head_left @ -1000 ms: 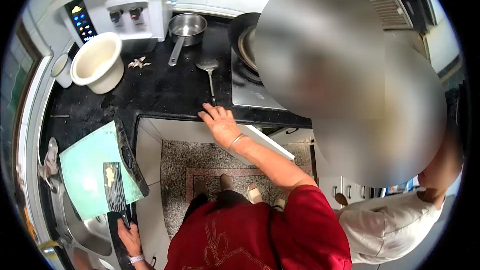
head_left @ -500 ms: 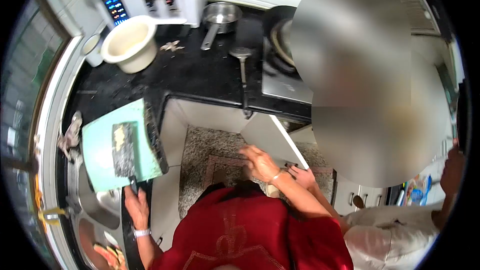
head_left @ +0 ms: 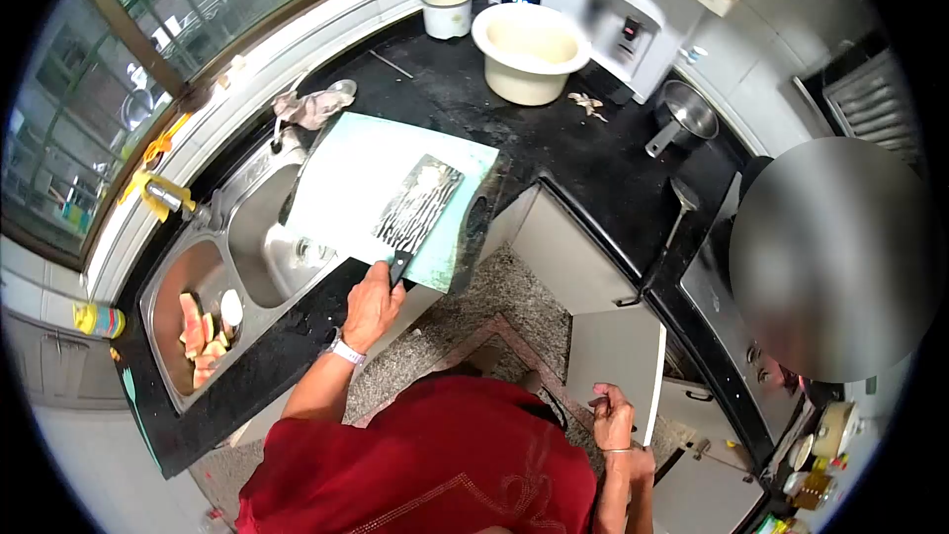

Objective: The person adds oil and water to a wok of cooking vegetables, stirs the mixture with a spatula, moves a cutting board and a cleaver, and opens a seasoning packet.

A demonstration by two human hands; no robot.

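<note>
My left hand (head_left: pixel 371 311) is closed round the black handle of a cleaver (head_left: pixel 419 204). The cleaver lies flat over a pale green cutting board (head_left: pixel 341 173), with small yellowish bits near the end of its blade. The board spans the counter corner and the sink edge. My right hand (head_left: pixel 613 417) hangs low beside an open white cabinet door (head_left: pixel 618 361), its fingers partly curled, with nothing visible in them. Another person's hand or forearm (head_left: pixel 641 480) shows just beside my right wrist.
A double sink (head_left: pixel 267 237) holds reddish rinds (head_left: pixel 195 326) on the left. On the black counter (head_left: pixel 593 198) stand a cream pot (head_left: pixel 529 49), a white mug (head_left: pixel 447 12), a saucepan (head_left: pixel 684 117) and a spatula (head_left: pixel 682 200). A water dispenser (head_left: pixel 633 15) is behind.
The view has swung left toward the window and sink. My right hand has come away from the spatula handle at the counter edge and down beside the cabinet door. My left hand stays on the cleaver.
</note>
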